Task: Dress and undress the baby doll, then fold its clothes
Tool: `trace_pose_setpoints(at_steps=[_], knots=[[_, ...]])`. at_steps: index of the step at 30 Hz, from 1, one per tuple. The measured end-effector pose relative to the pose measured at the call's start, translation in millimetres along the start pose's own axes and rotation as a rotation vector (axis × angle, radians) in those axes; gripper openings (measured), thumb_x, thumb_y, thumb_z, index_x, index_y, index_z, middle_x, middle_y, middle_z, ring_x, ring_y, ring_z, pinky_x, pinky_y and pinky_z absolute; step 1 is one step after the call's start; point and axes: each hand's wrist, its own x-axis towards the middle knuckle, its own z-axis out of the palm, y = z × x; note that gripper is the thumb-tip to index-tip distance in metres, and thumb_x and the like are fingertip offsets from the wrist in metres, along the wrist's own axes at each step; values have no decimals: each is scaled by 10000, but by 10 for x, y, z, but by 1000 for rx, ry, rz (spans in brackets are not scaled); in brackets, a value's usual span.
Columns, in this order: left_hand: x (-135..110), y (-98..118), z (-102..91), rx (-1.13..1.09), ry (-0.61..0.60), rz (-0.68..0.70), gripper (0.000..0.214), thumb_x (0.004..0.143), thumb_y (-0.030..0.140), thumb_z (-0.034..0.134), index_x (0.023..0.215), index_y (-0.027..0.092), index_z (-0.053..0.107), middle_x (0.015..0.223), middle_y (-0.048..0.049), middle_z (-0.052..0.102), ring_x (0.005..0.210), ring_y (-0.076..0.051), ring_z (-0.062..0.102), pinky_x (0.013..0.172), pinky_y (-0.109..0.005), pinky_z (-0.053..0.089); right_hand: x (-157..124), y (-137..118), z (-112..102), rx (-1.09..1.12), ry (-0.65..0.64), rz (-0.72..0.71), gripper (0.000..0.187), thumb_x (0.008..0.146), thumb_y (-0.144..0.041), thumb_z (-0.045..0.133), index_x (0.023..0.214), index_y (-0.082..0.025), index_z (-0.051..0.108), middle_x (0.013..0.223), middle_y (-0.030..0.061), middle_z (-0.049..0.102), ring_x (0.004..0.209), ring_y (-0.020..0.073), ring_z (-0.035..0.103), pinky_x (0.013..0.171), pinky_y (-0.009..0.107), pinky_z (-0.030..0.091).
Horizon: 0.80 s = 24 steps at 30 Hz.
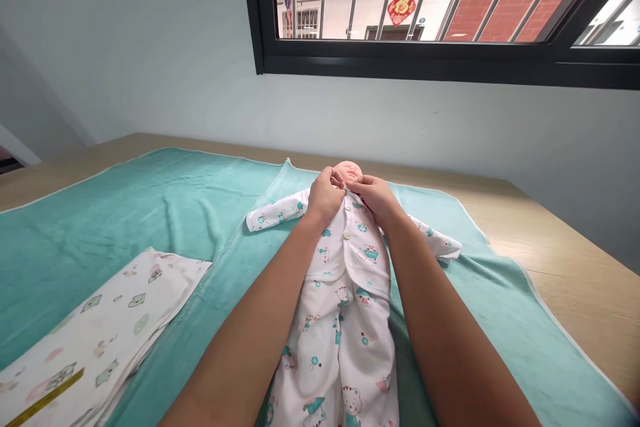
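Observation:
A baby doll (pixel 349 171) lies on its back on a teal towel (pixel 150 213), head toward the wall. It wears a white printed top (pixel 357 247) with buttons and matching trousers (pixel 340 347). My left hand (pixel 325 193) and my right hand (pixel 376 199) meet at the collar just under the doll's chin. Both hands pinch the top's neck edge with curled fingers. The doll's sleeves spread out to either side.
A folded white cloth with small animal prints (pixel 95 340) lies on the towel at the lower left. The towel covers a wooden table (pixel 565 267) against a pale wall. A dark-framed barred window (pixel 440 60) is above.

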Motion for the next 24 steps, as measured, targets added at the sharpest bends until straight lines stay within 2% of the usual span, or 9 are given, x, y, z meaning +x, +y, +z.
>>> trace_pose_setpoints(at_steps=[4,8,15,20,24], knots=[[-9,19,-8,-91,11,-63,262,684,26,648,786,215,498,759,16,601,753,-147,589,721,-268,442,-10,40,-1,6,44,-56,289,635,-415,786,680,-195,603,646,-24,559,614,121,484,553,247,391],[-13,60,-23,-152,-46,-119,289,671,96,736,874,209,562,815,-14,639,777,-165,617,745,-291,462,-4,68,-13,34,54,-87,309,647,-440,784,660,-206,584,641,-25,567,595,119,479,548,250,394],[-2,62,-16,-114,-51,-118,272,686,106,731,888,200,576,846,-39,675,808,-180,645,746,-296,479,-15,51,-69,167,-31,15,276,599,-356,811,661,-211,585,550,-47,477,479,85,348,439,245,276],[4,39,-21,-109,-20,-132,299,637,60,710,859,198,565,821,-26,667,776,-170,638,714,-286,473,-45,40,-83,108,-7,-20,264,592,-342,824,671,-194,619,594,-41,535,508,81,400,476,238,328],[-4,65,-24,-97,-6,-157,330,618,68,717,874,195,552,800,-18,661,738,-159,626,698,-278,465,-60,30,-54,55,3,-49,246,607,-350,812,689,-187,648,636,-25,602,583,110,504,570,251,417]])
